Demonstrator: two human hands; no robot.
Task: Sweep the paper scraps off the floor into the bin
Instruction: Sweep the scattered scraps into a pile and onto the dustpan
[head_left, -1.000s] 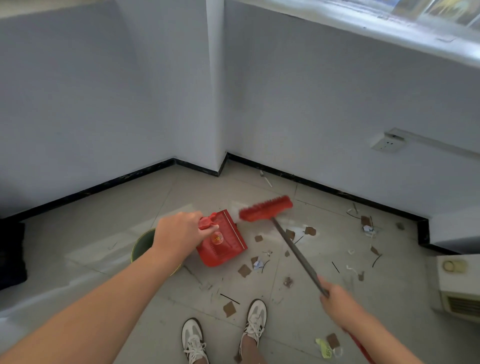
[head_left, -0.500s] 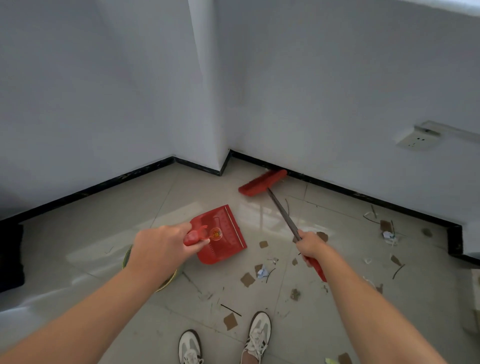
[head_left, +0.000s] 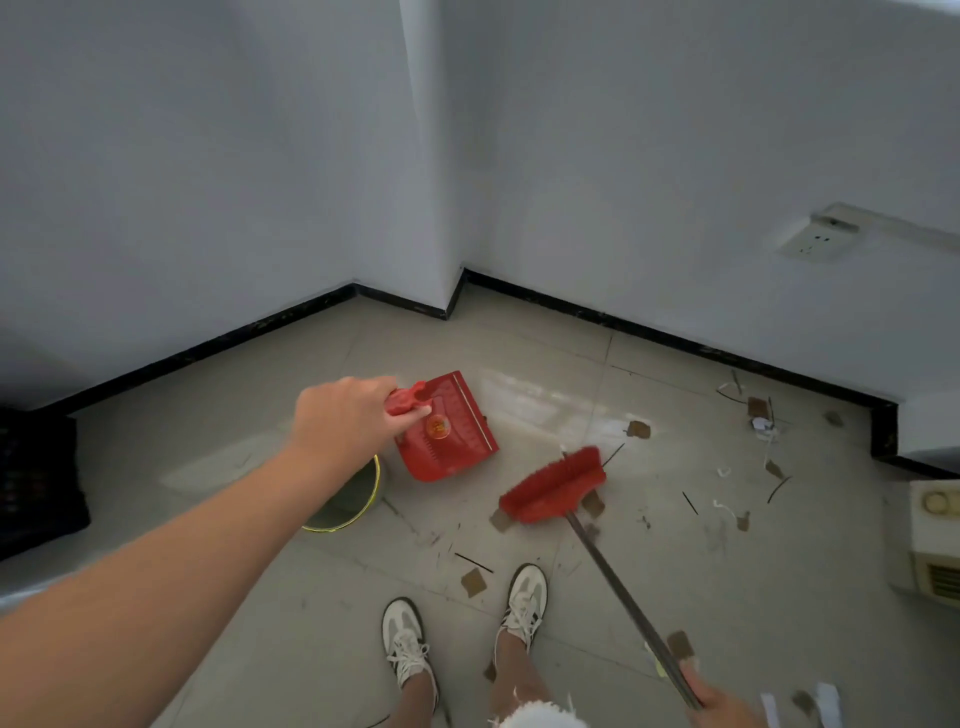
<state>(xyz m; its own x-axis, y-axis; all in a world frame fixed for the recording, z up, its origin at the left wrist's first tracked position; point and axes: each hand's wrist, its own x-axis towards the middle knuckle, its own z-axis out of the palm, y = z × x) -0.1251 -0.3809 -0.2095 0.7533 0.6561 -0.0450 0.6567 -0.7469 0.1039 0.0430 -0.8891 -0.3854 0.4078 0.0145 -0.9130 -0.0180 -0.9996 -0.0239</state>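
My left hand (head_left: 345, 415) grips the handle of a red dustpan (head_left: 449, 434) that rests tilted on the tiled floor. My right hand (head_left: 719, 701), partly cut off at the bottom edge, holds the grey handle of a red broom (head_left: 556, 486). The broom head lies on the floor just right of the dustpan, over a few brown scraps. Brown and white paper scraps (head_left: 638, 429) are scattered across the tiles, mostly to the right. A green bin with a yellow rim (head_left: 348, 512) stands under my left forearm, partly hidden.
White walls with black skirting (head_left: 675, 338) form a stepped corner ahead. A cream appliance (head_left: 935, 540) stands at the right edge and a dark crate (head_left: 36, 478) at the left. My two white shoes (head_left: 524, 597) are at the bottom centre. A wall socket (head_left: 810, 241) is at the right.
The broom head has swept back from the wall corner toward me, stopping right of the dustpan. My right hand has slid down the handle. The dustpan stays about where it was.
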